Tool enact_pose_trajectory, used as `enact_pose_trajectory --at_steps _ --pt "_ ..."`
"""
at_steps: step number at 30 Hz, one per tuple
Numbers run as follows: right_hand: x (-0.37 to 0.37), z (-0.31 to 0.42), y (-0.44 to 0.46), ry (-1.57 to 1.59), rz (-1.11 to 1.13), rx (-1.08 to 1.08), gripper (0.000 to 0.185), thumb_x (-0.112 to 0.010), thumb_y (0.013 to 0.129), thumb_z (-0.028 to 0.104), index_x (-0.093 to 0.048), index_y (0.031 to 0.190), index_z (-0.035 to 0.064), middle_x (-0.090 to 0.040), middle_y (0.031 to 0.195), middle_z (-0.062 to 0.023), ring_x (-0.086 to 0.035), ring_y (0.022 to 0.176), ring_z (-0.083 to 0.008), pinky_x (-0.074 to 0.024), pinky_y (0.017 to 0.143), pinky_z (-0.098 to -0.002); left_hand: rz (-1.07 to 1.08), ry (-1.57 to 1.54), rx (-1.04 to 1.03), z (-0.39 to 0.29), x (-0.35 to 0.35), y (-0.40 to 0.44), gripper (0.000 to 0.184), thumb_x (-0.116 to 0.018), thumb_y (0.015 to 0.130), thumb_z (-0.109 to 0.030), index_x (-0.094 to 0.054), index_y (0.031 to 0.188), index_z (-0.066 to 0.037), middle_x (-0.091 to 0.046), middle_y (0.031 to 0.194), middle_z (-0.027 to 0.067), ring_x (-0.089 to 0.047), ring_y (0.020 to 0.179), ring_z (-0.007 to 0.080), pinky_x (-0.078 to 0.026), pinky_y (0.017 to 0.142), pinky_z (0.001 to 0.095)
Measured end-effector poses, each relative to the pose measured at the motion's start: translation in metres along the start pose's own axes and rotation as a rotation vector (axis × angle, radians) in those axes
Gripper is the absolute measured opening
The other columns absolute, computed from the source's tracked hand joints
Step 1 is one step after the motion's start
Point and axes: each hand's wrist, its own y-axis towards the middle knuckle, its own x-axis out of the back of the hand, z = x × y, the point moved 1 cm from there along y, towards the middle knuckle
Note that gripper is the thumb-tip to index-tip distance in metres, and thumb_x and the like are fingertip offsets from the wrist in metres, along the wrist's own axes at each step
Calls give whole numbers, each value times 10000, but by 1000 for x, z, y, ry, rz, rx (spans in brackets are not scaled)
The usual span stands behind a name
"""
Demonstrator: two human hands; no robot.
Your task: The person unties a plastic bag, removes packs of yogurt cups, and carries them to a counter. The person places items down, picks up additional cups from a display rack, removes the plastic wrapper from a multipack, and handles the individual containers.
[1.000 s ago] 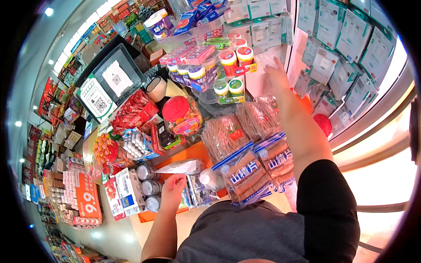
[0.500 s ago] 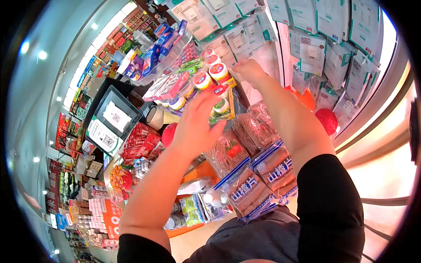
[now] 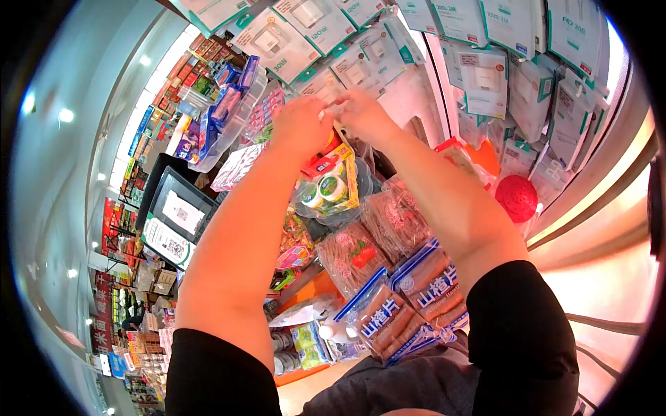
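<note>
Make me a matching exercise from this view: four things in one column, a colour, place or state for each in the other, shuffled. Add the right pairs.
Things:
1. Left hand
2. Tilted screen
3. Ball-like object
4. Pouches with white lettering

Descriptions:
A. Red all over
B. Blue along the edges
C. Fingertips close to the right hand
D. White sheet with a QR code on its front

Right pairs: 1-C, 2-D, 3-A, 4-B
</note>
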Motion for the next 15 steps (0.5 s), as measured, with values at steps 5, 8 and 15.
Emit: enact_pose_trajectory --at_steps 5,8,15 --pt "0 56 -9 -734 77 106 235 -667 812 210 -715 1004 84 -696 1050 -168 -689 953 -355 -551 792 -453 221 116 87 11 -5 34 213 -645 844 -239 -783 948 -114 -730 1062 127 -692 1000 340 -543 876 453" --pt "-11 55 -9 -831 62 124 205 -628 813 197 -733 956 94 -698 1035 -162 -687 957 -365 -553 779 -463 360 241 92 1 5 47 199 -650 826 -223 -795 913 -121 -734 1026 148 -703 977 351 -559 856 444" --pt "-16 42 -13 -633 -125 175 138 -641 837 187 -689 873 62 -677 905 -182 -652 852 -405 -527 746 -481 427 216 -8 16 -5 55 174 -666 765 -190 -776 889 -133 -717 924 168 -691 889 367 -551 791 472"
